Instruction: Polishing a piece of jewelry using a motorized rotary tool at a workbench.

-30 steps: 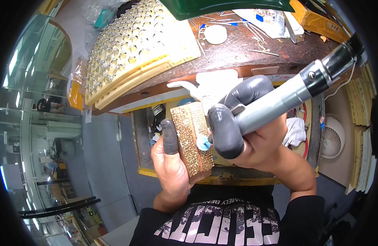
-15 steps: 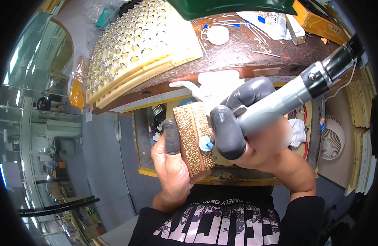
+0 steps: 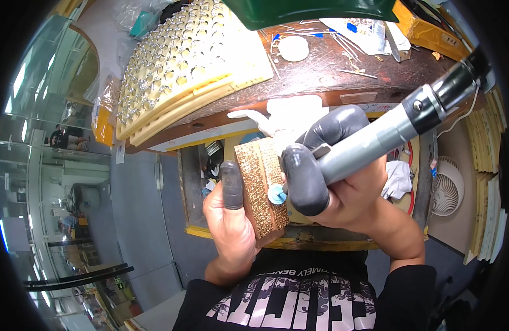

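In front of my chest, my left hand (image 3: 228,223) grips a block (image 3: 256,190) with a rough, grainy gold face and a smooth lengthwise stripe. Its thumb wears a black finger cover and presses the block's left side; the other fingers are hidden behind it. Across the grey barrel of a rotary handpiece (image 3: 370,144), my right hand (image 3: 348,201) is closed, with black covers on the thumb and a finger. A small light-blue disc (image 3: 276,194) at the handpiece's tip meets the right part of the gold face. Whether the disc spins cannot be seen.
A pale yellow tray (image 3: 210,91) with rows of shiny rings lies far left on the dark workbench (image 3: 320,71). Thin metal rods and a round white piece (image 3: 293,48) lie beside it. A dark green curved thing (image 3: 320,10) overhangs the top. A fan (image 3: 447,185) stands right.
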`<state>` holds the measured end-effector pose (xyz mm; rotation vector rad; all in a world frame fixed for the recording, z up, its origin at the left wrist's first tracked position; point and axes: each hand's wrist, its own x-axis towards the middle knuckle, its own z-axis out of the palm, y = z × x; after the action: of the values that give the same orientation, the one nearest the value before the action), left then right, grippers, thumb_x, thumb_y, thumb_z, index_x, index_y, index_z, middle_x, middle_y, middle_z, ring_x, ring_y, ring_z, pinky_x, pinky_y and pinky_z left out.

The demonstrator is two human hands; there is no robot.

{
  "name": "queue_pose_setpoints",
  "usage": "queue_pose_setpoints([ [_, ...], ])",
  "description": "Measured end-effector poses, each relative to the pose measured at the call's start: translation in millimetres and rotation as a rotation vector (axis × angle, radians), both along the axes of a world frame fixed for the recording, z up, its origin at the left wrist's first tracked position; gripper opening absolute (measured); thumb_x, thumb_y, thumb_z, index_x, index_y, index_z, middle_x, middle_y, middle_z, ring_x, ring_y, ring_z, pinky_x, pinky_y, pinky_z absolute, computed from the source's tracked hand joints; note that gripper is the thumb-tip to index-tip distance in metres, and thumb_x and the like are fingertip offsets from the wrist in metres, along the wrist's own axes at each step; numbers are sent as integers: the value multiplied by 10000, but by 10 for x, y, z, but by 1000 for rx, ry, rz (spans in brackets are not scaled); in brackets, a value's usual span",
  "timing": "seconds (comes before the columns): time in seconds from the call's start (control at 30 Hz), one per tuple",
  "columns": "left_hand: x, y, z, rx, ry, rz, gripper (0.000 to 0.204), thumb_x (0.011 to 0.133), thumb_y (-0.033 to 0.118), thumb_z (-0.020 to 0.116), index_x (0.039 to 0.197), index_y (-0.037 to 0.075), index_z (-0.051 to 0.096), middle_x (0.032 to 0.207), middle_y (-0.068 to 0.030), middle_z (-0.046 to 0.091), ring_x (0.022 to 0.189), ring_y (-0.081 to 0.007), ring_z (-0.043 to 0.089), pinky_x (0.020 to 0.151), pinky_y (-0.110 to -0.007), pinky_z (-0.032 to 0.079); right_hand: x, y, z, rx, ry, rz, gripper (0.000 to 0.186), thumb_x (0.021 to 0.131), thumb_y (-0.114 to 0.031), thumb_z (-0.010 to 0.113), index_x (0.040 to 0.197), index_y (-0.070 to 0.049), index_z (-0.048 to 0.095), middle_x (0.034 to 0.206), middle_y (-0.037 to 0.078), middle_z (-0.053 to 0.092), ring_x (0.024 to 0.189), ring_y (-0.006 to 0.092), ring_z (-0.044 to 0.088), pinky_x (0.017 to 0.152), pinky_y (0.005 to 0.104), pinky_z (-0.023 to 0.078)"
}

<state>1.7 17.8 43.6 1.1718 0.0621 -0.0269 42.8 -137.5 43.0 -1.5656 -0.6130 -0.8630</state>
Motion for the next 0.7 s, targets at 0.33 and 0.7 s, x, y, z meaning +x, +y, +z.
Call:
queue_pose_setpoints([
  [0.33,-17,-8,-8,16,22,17,443,1039,328,474,1160,-79,600,1013,-133,694,867,-158,679,747,-274,555,-9,0,-14,3,-21,-25,117,781,-8,699,729,-2,594,799,94,572,618,143,561,527,273,439],
  [0.7,-20,-26,-39,11,-30,10,448,1039,328,473,1182,-81,587,1043,-143,687,898,-169,678,774,-294,560,-17,2,0,20,-14,-32,156,772,-21,723,722,-9,576,788,95,572,613,152,561,519,270,434],
])
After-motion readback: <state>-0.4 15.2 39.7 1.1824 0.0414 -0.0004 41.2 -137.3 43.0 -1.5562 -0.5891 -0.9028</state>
